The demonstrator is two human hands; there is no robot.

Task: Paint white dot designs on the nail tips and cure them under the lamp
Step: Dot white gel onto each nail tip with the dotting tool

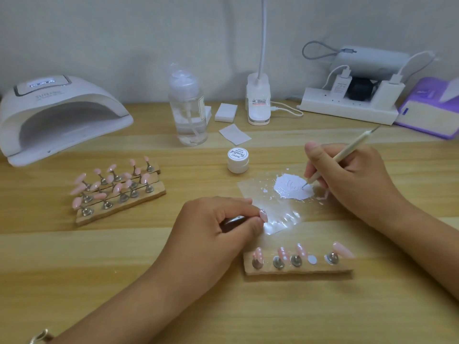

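1. The right hand (347, 180) pinches a dotting pen (342, 155) between the thumb and curled fingers. The pen's tip touches a puddle of white gel (293, 188) just below the thumb tip. Its far end is thin and blurred.
2. The puddle lies on a clear film (258, 189) that spreads between the two hands. Glare makes the film's edges hard to trace.
3. The left hand (213, 224) has its thumb and fingertips pressed together on a small dark metal stand (233, 220), mostly hidden inside the grip. A pink nail tip (263, 215) sticks out just past the fingertips. Whether it bears dots cannot be told.
4. Just below those fingertips lies a wooden holder (298, 269) with four pink tips on stands and one bare round disc (312, 259). Any marks on the tips are too blurred to read.
5. Beyond the left knuckles, three more holders (119, 192) crowd together, their tips overlapping.
6. A closed white jar (238, 160) stands beyond the film, near the right thumb.
7. The curing lamp (57, 115) sits well beyond the left hand, cut off at the frame's edge. Its display is lit but unreadable.
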